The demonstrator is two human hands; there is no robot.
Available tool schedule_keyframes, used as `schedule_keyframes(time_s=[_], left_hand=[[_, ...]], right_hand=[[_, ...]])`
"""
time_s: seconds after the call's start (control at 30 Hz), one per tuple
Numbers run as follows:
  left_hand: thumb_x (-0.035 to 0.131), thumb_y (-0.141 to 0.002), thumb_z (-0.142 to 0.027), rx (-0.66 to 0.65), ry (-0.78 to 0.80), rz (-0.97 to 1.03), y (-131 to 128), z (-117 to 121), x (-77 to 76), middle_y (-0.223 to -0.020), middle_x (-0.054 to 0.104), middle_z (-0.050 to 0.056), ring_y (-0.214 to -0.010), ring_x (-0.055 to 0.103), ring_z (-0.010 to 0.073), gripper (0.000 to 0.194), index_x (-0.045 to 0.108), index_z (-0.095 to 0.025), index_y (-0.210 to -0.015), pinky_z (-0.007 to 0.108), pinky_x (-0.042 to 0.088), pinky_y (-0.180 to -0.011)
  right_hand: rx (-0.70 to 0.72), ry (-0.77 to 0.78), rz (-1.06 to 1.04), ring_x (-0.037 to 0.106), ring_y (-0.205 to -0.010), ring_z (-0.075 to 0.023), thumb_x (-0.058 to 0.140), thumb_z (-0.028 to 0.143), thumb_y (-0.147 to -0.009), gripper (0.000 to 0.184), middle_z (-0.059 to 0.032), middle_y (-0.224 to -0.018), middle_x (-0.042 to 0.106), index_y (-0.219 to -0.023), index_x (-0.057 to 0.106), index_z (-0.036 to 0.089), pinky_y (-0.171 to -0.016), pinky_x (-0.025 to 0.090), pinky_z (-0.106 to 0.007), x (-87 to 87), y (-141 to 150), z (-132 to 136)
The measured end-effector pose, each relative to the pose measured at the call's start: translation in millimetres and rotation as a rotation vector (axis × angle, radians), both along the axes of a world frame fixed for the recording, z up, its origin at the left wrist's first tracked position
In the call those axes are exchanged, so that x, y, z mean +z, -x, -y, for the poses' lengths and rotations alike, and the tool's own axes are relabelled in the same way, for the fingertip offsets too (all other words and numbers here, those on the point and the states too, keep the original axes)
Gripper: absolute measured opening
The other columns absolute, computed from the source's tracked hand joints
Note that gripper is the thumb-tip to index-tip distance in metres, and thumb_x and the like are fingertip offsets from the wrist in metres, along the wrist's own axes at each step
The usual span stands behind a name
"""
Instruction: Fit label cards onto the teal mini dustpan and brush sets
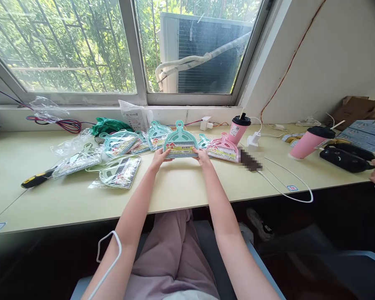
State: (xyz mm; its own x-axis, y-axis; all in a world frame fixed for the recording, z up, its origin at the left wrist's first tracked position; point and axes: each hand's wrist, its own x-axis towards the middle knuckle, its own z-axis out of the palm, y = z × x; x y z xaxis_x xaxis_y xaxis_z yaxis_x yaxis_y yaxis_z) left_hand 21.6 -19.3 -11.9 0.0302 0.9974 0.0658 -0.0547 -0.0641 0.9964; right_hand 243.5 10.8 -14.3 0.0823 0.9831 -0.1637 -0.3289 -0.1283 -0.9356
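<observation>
Head view: your left fingers (161, 156) and right fingers (198, 154) grip the lower side edges of a teal plastic dustpan-and-brush set (180, 135), held up between them over the tabletop (81, 200), light and stiff but slippery in its film wrap, so the firm rim suits holding.

A pink lidded tumbler (238, 131) stands beneath the window (62, 46).

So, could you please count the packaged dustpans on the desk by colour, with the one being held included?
Mint-green dustpans: 7 (packs overlap, so this count is my best reading; one is held by the left hand and right hand)
Pink dustpans: 1
Total: 8
</observation>
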Motion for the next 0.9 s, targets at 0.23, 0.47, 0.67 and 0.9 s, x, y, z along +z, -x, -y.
schedule_keyframes(time_s=[0.23, 0.47, 0.67, 0.9], left_hand=[[0.073, -0.079, -0.033, 0.128, 0.027, 0.066, -4, -4, -0.3, -0.092, 0.072, 0.011, -0.066, 0.071, 0.0201, 0.036, 0.062, -0.010, -0.103, 0.038, 0.064, -0.061], [0.070, -0.081, -0.034, 0.137, -0.011, 0.022, -5, -5, -2.8, -0.095, 0.070, 0.010, -0.058, 0.068, 0.0166, 0.038, 0.058, -0.011, -0.108, 0.034, 0.061, -0.056], [0.060, -0.086, -0.035, 0.133, 0.010, 0.007, -8, -2, 0.2, -0.096, 0.069, 0.011, -0.054, 0.067, 0.0155, 0.036, 0.054, -0.013, -0.113, 0.032, 0.059, -0.051], [0.059, -0.087, -0.049, 0.084, -0.029, -0.019, -7, -1, 1.2, -0.089, 0.069, 0.009, -0.049, 0.065, 0.0156, 0.042, 0.054, -0.014, -0.109, 0.025, 0.048, -0.041]], right_hand=[[0.075, -0.055, 0.012, 0.071, -0.081, -0.0173, 0.079, 0.025, -0.076, 0.015, -0.0042, -0.079, 0.074, -0.081, 0.067, 0.016, -0.080, 0.061, -0.033, 1.3, 3, 6], [0.098, -0.101, 0.109, 0.069, -0.102, -0.0212, 0.073, 0.036, -0.082, 0.021, -0.0070, -0.104, 0.074, -0.094, 0.067, 0.019, -0.076, 0.065, -0.034, 6.0, 7, 14], [0.107, -0.157, 0.227, 0.069, -0.099, -0.0223, 0.082, 0.036, -0.071, 0.039, -0.0070, -0.110, 0.071, -0.103, 0.065, 0.020, -0.069, 0.068, -0.034, 3.1, 10, 14], [0.121, -0.155, 0.171, 0.073, -0.084, -0.0214, 0.083, 0.038, -0.072, 0.036, -0.0065, -0.097, 0.074, -0.097, 0.065, 0.019, -0.067, 0.066, -0.035, -0.2, 8, 11]])
